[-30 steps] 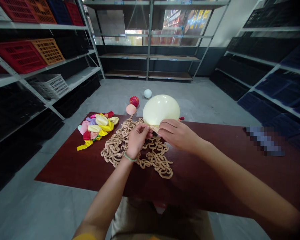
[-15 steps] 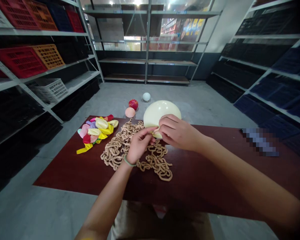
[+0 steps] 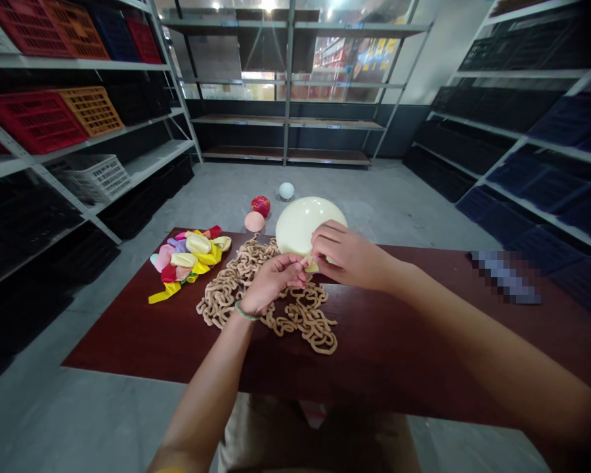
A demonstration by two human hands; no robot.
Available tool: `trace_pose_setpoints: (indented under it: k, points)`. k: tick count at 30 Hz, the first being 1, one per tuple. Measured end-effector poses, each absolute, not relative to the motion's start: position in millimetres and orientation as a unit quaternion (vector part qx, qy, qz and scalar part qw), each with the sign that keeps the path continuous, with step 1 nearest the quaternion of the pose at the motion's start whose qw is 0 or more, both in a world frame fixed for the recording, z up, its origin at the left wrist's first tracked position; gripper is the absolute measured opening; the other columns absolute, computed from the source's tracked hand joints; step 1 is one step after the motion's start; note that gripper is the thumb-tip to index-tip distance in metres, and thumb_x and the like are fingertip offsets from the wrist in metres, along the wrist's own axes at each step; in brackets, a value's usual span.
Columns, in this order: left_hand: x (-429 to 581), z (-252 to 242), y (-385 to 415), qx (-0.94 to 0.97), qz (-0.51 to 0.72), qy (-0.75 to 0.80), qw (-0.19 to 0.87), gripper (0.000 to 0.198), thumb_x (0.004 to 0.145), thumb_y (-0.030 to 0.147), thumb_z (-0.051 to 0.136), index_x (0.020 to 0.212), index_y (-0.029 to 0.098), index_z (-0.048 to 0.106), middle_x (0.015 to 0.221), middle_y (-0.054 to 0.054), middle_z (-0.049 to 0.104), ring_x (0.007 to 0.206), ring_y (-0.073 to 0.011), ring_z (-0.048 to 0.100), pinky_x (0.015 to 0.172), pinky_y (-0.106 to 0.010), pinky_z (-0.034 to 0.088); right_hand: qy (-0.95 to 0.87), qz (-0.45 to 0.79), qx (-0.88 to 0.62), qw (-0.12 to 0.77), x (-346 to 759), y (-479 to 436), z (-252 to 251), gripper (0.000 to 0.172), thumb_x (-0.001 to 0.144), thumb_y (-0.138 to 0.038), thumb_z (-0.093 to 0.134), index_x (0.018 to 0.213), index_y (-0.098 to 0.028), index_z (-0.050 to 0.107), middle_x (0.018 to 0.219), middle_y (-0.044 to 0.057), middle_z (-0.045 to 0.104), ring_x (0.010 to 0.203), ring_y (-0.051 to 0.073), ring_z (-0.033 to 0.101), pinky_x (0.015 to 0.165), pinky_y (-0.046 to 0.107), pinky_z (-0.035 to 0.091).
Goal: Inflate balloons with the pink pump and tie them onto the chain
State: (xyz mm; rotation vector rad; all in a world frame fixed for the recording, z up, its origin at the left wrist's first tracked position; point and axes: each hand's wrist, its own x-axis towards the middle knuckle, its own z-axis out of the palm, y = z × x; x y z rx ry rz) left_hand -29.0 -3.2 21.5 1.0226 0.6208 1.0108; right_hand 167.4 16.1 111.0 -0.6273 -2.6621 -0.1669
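A large pale yellow inflated balloon (image 3: 303,223) stands just beyond my hands, its neck toward me. My left hand (image 3: 273,279) pinches the balloon's neck from the left, thumb and fingers pressed together. From the right, my right hand (image 3: 347,255) has its fingers closed around the neck and covers part of the balloon. Beneath and left of my hands lies a heap of tan, soft-looking chain links (image 3: 226,286), partly hidden by my left hand. Several uninflated balloons (image 3: 194,253) in yellow, cream, pink and red lie in a pile further left.
All this is on a dark red-brown table (image 3: 128,328). On its right is a blurred, pixelated item (image 3: 505,276). Past the far edge are a pink balloon (image 3: 255,222), a red balloon (image 3: 261,205) and a white balloon (image 3: 286,191). Shelves with crates (image 3: 34,121) stand around.
The balloon has tilted slightly left, and my fingers have shifted a little at its neck. The whole view has drifted slightly.
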Motion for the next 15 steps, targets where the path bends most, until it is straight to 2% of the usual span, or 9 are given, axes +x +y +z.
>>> trace_pose_setpoints:
  k: [5, 10, 15]
  points:
    - [-26.3, 20.6, -2.0, 0.494, 0.458, 0.325, 0.664, 0.035, 0.082, 0.047, 0.07, 0.082, 0.013, 0.063, 0.065, 0.001, 0.06, 0.057, -0.0089, 0.061, 0.057, -0.02, 0.048, -0.963, -0.068, -0.209, 0.156, 165.9, 19.6, 121.1, 0.027, 0.099, -0.03, 0.041, 0.084, -0.019, 0.061, 0.082, 0.005, 0.057, 0.088, 0.02, 0.047, 0.081, 0.035, 0.041]
    - [-23.5, 19.5, -2.8, 0.536, 0.459, 0.342, 0.621, 0.036, 0.085, 0.05, 0.065, 0.08, 0.014, 0.061, 0.061, 0.005, 0.052, 0.053, -0.0076, 0.054, 0.058, -0.022, 0.048, -0.967, -0.08, -0.213, 0.112, 153.5, 21.5, 134.2, 0.033, 0.1, -0.036, 0.042, 0.085, -0.017, 0.065, 0.093, 0.008, 0.058, 0.094, 0.022, 0.045, 0.082, 0.036, 0.038]
    - [-25.4, 20.0, -3.9, 0.604, 0.432, 0.34, 0.577, 0.035, 0.09, 0.05, 0.056, 0.083, 0.016, 0.059, 0.065, 0.003, 0.053, 0.061, -0.0113, 0.061, 0.058, -0.021, 0.045, -0.96, -0.069, -0.251, 0.101, 139.7, 34.2, 133.3, 0.036, 0.097, -0.039, 0.047, 0.079, -0.017, 0.068, 0.094, 0.008, 0.056, 0.094, 0.022, 0.043, 0.085, 0.036, 0.036]
